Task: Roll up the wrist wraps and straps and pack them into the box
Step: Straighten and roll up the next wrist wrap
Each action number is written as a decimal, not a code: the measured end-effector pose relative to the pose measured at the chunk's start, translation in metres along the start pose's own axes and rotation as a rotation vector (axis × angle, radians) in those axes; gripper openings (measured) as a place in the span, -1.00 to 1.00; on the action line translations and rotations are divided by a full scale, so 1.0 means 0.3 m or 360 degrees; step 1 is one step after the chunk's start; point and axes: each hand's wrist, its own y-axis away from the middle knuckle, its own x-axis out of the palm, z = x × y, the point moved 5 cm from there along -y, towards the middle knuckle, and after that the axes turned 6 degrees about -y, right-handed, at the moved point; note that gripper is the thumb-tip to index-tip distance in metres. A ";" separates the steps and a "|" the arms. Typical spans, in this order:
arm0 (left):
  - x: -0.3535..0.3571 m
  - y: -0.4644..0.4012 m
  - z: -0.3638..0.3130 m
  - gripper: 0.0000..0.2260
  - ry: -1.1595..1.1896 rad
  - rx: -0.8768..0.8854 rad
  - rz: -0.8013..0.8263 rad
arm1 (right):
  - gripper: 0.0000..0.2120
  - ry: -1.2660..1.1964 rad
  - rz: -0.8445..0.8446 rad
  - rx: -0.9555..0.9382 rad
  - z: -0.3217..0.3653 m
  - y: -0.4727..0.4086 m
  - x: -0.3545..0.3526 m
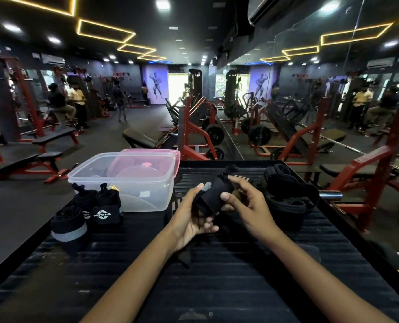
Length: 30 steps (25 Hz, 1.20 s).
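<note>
black wrist wrap [213, 194] half rolled; left hand [191, 220] cups it palm-up, right hand [245, 201] pinches its edge, fingers curled.

A black ribbed mat [217, 276] covers the near surface, and the rest is placed from it; beyond its far edge stands a red weight machine [195, 127] loaded with black plates [214, 134]; to the right of the mat a wall mirror [322, 94] reflects red frames and benches; left of the mat, across the dark floor, sit two flat benches [31, 159] with red legs; further off on that side several people [68, 103] stand by the racks; far beyond the mat hangs a bodybuilder poster [156, 86]; overhead run yellow strip lights [105, 31].
</note>
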 end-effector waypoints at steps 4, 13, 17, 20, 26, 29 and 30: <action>0.014 -0.008 -0.023 -0.60 -0.0296 0.0424 -0.0117 | -0.87 0.0126 -0.0102 0.0007 -0.016 0.000 -0.020; -0.007 -0.003 -0.029 -0.54 -0.0390 0.0546 -0.0277 | -0.68 -0.0395 0.0124 0.0359 -0.013 0.024 0.028; 0.017 0.005 -0.014 -0.58 -0.0352 0.0502 -0.0062 | -0.70 -0.0398 0.0181 0.0341 -0.016 0.033 0.034; 0.012 -0.002 -0.002 -0.46 -0.0299 0.0472 0.0022 | -0.63 -0.0423 0.0286 0.0365 -0.014 0.034 0.035; -0.031 0.012 -0.021 -0.72 -0.1084 0.0484 -0.0178 | -0.48 -0.0152 0.0297 0.0358 -0.028 0.033 0.015; -0.018 0.059 -0.049 -0.89 -0.1450 0.0558 -0.0202 | -0.46 -0.0073 0.0342 0.0370 -0.020 0.044 0.030; -0.018 0.084 -0.060 -0.90 -0.1540 0.0604 -0.0199 | -0.47 -0.0052 0.0347 0.0333 -0.014 0.047 0.038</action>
